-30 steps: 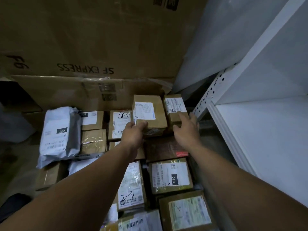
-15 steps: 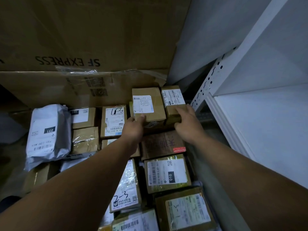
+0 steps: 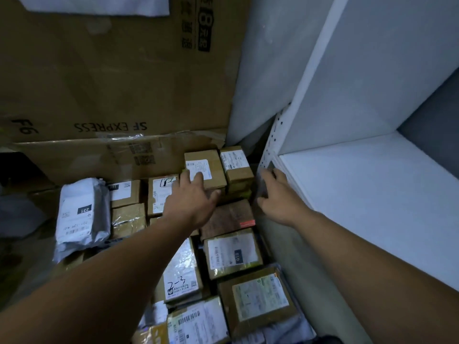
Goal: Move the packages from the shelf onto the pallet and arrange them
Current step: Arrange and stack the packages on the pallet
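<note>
Several brown cardboard packages with white labels lie packed side by side below me. Two small boxes sit on top at the far end: a wider one (image 3: 205, 167) and a narrow one (image 3: 236, 165) to its right. My left hand (image 3: 192, 197) hovers with fingers spread and straight, its fingertips over the wider box's label. My right hand (image 3: 278, 197) is off the narrow box, fingers straight, near the white shelf (image 3: 372, 194) edge. A white plastic mailer (image 3: 82, 214) lies at the left. The pallet itself is hidden under the packages.
A large "SF EXPRESS" carton (image 3: 111, 83) stands behind the stack. The perforated shelf upright (image 3: 273, 140) and a grey wall (image 3: 268, 70) close off the right. A dark red-striped box (image 3: 228, 217) lies between my hands.
Both hands have let go of the two top boxes and opened. My right hand has moved right toward the shelf; my left hand has lifted with fingers spread.
</note>
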